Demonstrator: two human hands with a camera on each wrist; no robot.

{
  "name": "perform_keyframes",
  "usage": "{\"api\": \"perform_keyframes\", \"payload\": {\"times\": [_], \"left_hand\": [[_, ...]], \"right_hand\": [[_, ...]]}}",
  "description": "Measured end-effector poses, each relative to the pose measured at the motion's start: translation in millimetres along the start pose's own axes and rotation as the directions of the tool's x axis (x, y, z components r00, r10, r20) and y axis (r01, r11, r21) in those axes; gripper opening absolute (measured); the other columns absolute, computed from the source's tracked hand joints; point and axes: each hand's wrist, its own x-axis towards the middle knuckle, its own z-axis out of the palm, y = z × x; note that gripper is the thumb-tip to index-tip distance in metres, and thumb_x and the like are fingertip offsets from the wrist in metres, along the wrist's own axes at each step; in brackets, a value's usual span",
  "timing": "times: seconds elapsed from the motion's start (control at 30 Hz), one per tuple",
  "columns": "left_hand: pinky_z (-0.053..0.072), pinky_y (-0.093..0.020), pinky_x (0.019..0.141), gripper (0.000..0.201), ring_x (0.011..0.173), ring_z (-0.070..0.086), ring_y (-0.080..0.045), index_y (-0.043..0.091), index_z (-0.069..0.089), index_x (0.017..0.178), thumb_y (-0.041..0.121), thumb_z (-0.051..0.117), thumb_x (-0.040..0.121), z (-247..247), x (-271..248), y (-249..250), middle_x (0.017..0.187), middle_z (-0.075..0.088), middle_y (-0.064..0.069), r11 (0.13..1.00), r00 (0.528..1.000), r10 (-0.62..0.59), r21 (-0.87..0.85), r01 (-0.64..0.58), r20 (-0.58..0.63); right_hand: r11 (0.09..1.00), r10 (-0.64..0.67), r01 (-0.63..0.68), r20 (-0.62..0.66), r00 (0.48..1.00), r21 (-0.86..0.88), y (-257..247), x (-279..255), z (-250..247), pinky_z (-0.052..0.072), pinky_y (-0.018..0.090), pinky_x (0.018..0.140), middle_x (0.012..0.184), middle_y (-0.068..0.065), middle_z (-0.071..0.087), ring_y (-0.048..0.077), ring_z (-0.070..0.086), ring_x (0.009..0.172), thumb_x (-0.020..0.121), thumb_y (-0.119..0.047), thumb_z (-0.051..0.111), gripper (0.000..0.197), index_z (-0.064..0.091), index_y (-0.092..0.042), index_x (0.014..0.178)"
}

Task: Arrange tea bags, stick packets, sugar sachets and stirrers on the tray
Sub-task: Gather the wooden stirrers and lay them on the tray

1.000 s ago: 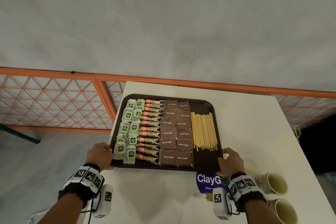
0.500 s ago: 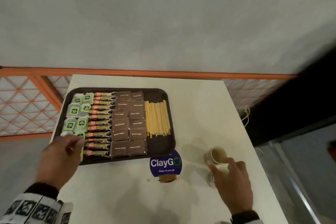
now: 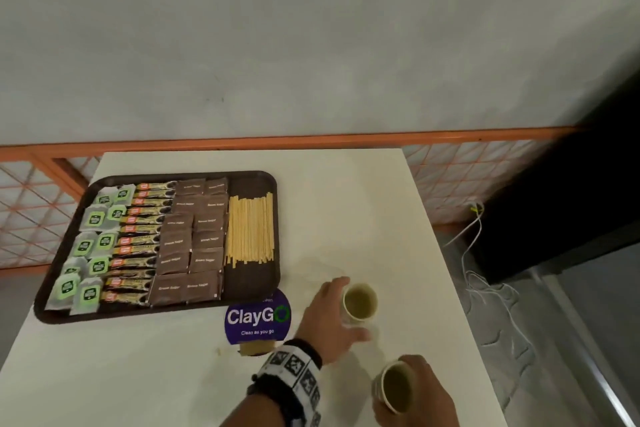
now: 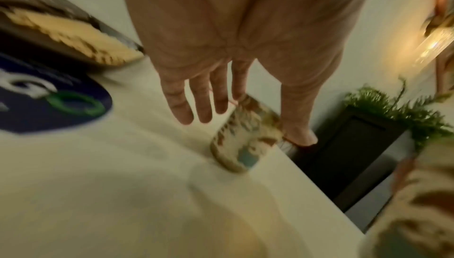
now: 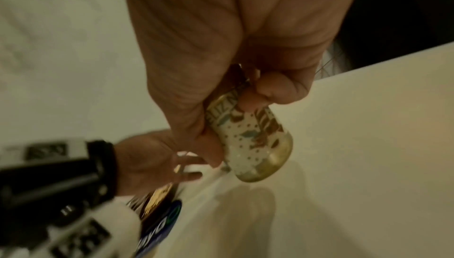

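Two paper cups off the tray (image 3: 273,229): right hand (image 3: 426,388) curled round near cup (image 3: 394,388); left hand (image 3: 325,319) spread, fingers straight, touching far cup (image 3: 360,302); tray with sachets and stirrers (image 3: 250,229) lies left, long side running away

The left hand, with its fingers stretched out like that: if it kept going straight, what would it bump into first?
Most likely the paper cup right in front of it. The left hand has straight fingers reaching toward the cup's rim, with thumb and fingers either side. Whether they already touch is blurred.
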Motion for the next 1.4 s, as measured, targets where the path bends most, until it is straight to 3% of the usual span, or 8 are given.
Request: {"api": "perform_keyframes", "payload": {"times": [0.07,0.2,0.43,0.57,0.7,0.9,1.03,1.4], "left_hand": [[0.045,-0.033,0.101,0.081,0.116,0.051,-0.013,0.037,0.036,0.134,0.046,0.081,0.068,19.5,11.4,3.5,0.127,0.048,0.011,1.0,0.999,-0.007,-0.005,0.007,-0.048],[0.051,-0.028,0.089,0.057,0.101,0.057,-0.01,0.039,0.044,0.115,0.045,0.078,0.07,24.2,21.1,8.4,0.112,0.059,0.014,0.999,0.982,0.0,-0.04,-0.008,-0.189],[0.055,-0.022,0.076,0.058,0.088,0.063,-0.006,0.038,0.045,0.109,0.04,0.085,0.066,-28.5,41.4,7.3,0.097,0.063,0.013,0.993,0.905,-0.066,-0.117,0.017,-0.421],[0.055,-0.026,0.078,0.056,0.089,0.062,-0.006,0.035,0.045,0.108,0.038,0.084,0.068,-59.7,56.8,-4.0,0.099,0.063,0.013,0.996,0.885,-0.083,-0.07,0.058,-0.458],[0.057,-0.029,0.083,0.057,0.095,0.062,-0.008,0.036,0.042,0.111,0.036,0.083,0.07,-70.8,66.5,-17.2,0.106,0.063,0.014,0.996,0.883,-0.091,-0.045,0.08,-0.461],[0.055,-0.033,0.092,0.063,0.104,0.061,-0.008,0.037,0.04,0.117,0.037,0.082,0.071,-72.9,73.1,-32.7,0.113,0.062,0.014,0.997,0.864,-0.073,-0.016,0.075,-0.499],[0.037,-0.038,0.107,0.065,0.117,0.048,-0.01,0.035,0.039,0.125,0.042,0.078,0.074,-73.3,76.0,-35.3,0.124,0.054,0.014,0.991,0.846,-0.085,0.046,0.127,-0.527],[0.044,-0.032,0.099,0.064,0.111,0.044,-0.015,0.025,0.042,0.126,0.035,0.079,0.075,-75.1,75.2,-28.9,0.125,0.047,0.004,0.983,0.813,-0.143,0.012,0.181,-0.564]], "right_hand": [[1.0,0.002,0.0,-0.083,0.997,0.026,6.9,8.5,-16.1,0.041,0.016,0.057,0.066,-0.011,0.061,0.009,0.058,0.057,0.042,-0.037,0.09,0.055,0.049,-0.037,0.077],[0.975,0.151,-0.139,-0.058,0.987,0.173,-5.1,52.1,-50.7,0.043,0.031,0.073,0.085,-0.008,0.066,0.023,0.061,0.073,0.044,-0.029,0.097,0.069,0.052,-0.027,0.096],[0.962,-0.194,0.18,0.052,0.98,0.204,-77.7,180.3,-52.9,0.05,0.026,0.073,0.093,-0.014,0.068,0.007,0.064,0.086,0.058,-0.032,0.093,0.056,0.059,-0.031,0.103],[0.919,-0.377,0.335,0.217,0.9,0.207,-148.3,241.2,-10.2,0.047,0.022,0.077,0.101,-0.012,0.067,0.011,0.063,0.092,0.059,-0.029,0.092,0.062,0.057,-0.03,0.11],[0.88,-0.466,0.468,0.333,0.82,0.081,-194.1,279.6,31.7,0.052,0.037,0.09,0.111,-0.004,0.064,0.02,0.061,0.1,0.062,-0.029,0.089,0.069,0.05,-0.031,0.118],[0.849,-0.483,0.529,0.383,0.787,-0.016,-207.6,299.0,65.1,0.052,0.04,0.09,0.115,-0.003,0.062,0.021,0.059,0.102,0.067,-0.026,0.087,0.067,0.046,-0.03,0.12],[0.861,-0.467,0.508,0.358,0.808,-0.023,-209.0,300.2,70.4,0.051,0.037,0.089,0.113,-0.003,0.06,0.02,0.057,0.101,0.067,-0.022,0.087,0.067,0.047,-0.028,0.121],[0.863,-0.445,0.503,0.388,0.807,-0.057,-220.3,297.9,79.4,0.049,0.033,0.091,0.123,0.0,0.057,0.019,0.055,0.107,0.07,-0.022,0.087,0.073,0.044,-0.025,0.128]]}}
